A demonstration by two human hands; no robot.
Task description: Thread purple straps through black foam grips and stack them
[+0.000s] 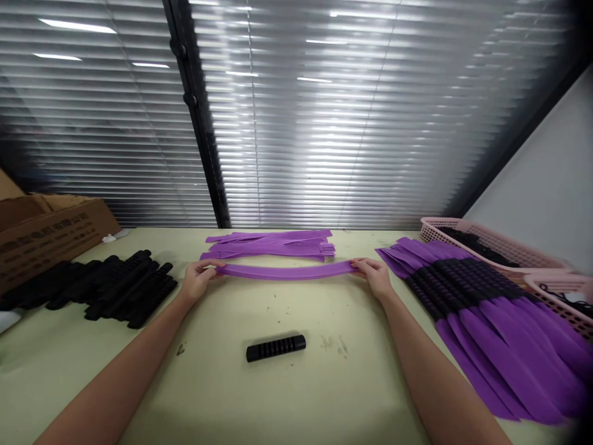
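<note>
A long purple strip (287, 272) stretches between my two hands above the pale table, sagging slightly in the middle. Its left end is pinched in the fingers of my left hand (197, 278). The fingers of my right hand (374, 275) pinch the right end. Nearer to me, a single ribbed black tube (276, 348) lies on the table between my forearms. Just beyond the held strip is a pile of flat purple strips (273, 243).
Black tubes (125, 281) are heaped at the left, beside a cardboard box (55, 232). At the right lie purple strips with black tubes around them (500, 334), near pink baskets (514, 247) holding black items. Window blinds (315, 142) rise behind the table (222, 395).
</note>
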